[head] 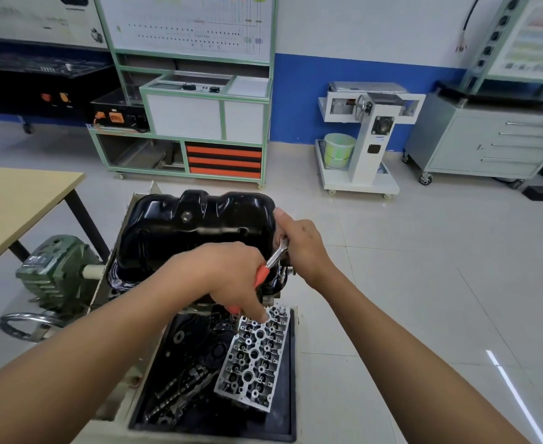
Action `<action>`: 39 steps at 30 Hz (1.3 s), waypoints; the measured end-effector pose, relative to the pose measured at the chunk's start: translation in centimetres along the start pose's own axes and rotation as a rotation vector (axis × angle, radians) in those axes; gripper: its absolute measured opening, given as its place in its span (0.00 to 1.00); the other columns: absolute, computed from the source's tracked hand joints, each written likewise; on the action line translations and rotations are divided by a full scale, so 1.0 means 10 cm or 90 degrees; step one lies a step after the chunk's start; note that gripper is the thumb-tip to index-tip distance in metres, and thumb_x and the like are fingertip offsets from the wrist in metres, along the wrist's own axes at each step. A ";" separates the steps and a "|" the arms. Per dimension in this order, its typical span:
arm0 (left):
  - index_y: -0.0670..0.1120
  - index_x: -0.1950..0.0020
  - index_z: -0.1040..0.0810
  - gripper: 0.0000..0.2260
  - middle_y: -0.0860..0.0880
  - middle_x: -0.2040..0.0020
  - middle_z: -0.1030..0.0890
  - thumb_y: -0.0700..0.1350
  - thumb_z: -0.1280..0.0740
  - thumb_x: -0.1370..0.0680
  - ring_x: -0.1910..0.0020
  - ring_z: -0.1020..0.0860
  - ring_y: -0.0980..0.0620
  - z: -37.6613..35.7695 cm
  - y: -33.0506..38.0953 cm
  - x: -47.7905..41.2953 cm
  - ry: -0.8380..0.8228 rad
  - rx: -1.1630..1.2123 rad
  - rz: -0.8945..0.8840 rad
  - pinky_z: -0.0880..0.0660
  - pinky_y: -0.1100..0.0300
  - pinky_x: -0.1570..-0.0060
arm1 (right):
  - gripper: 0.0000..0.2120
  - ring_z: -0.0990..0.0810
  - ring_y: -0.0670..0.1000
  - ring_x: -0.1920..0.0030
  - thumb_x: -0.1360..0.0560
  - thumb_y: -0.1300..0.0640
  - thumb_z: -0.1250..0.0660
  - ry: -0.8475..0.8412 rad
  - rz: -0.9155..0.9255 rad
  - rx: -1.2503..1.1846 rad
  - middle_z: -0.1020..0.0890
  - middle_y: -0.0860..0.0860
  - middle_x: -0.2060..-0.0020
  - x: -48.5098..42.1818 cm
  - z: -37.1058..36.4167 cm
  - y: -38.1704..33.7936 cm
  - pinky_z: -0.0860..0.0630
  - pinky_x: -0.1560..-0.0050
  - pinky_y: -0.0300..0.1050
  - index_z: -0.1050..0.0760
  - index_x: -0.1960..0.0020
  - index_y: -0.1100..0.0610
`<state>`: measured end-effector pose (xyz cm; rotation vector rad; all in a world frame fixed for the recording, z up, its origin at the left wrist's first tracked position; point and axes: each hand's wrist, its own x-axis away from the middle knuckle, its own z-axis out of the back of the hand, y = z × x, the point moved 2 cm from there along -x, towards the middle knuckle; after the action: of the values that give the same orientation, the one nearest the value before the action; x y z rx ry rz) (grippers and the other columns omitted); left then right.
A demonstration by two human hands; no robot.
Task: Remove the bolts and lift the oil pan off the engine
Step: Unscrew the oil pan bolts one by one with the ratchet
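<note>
At the far left stands one pale wooden table (17,200). Below it are one green gearbox (55,270) and one chrome handwheel (23,325). One glossy black oil pan (180,232) sits in the middle on top of the engine, which is mounted on a stand.

The person's left hand (228,277) grips the red handle of a single ratchet (275,259). The right hand (302,245) is curled round the ratchet's metal head at the pan's right edge, thumb against the pan.

Nearer the camera, one black tray (291,379) holds one silver cylinder head (254,357) and dark camshafts (180,386), too jumbled to count.

The floor (424,283) is pale tile. Along the blue-and-white wall (296,100) stand one green-framed trainer cabinet (199,123) with three orange drawers, one white stand (366,139) with a green bucket (339,150), and one grey drawer cabinet (488,142).
</note>
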<state>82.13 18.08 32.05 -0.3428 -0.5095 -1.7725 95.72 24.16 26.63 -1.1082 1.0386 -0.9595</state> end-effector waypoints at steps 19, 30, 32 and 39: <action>0.51 0.54 0.22 0.07 0.52 0.65 0.16 0.52 0.29 0.21 0.65 0.16 0.51 0.31 -0.11 -0.25 0.117 0.100 -0.074 0.24 0.61 0.65 | 0.32 0.26 0.52 0.70 0.27 0.34 0.34 -0.042 -0.032 -0.036 0.23 0.58 0.72 -0.15 0.21 0.08 0.29 0.65 0.40 0.24 0.69 0.63; 0.45 0.54 0.19 0.14 0.51 0.67 0.16 0.57 0.26 0.25 0.67 0.21 0.58 0.23 0.07 -0.05 0.014 0.048 -0.044 0.29 0.64 0.65 | 0.28 0.30 0.44 0.76 0.16 0.44 0.44 0.086 -0.033 -0.022 0.27 0.48 0.77 -0.03 -0.02 0.04 0.33 0.74 0.32 0.28 0.72 0.55; 0.48 0.46 0.18 0.12 0.49 0.60 0.14 0.52 0.25 0.25 0.59 0.18 0.54 0.33 -0.04 -0.07 0.018 -0.019 -0.012 0.25 0.59 0.58 | 0.31 0.31 0.44 0.76 0.16 0.41 0.46 0.051 -0.037 -0.002 0.28 0.49 0.78 -0.04 0.00 0.04 0.33 0.74 0.32 0.29 0.75 0.52; 0.57 0.42 0.18 0.18 0.53 0.49 0.20 0.37 0.33 0.24 0.52 0.25 0.48 0.63 -0.20 -0.40 0.347 -0.105 0.036 0.31 0.55 0.58 | 0.39 0.30 0.53 0.76 0.24 0.33 0.43 -0.194 0.023 0.030 0.31 0.58 0.80 -0.11 0.03 -0.01 0.28 0.66 0.38 0.34 0.77 0.65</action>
<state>80.99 25.05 35.26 0.0208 0.0343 -1.7631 95.72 25.29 26.96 -1.1510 0.7804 -0.7545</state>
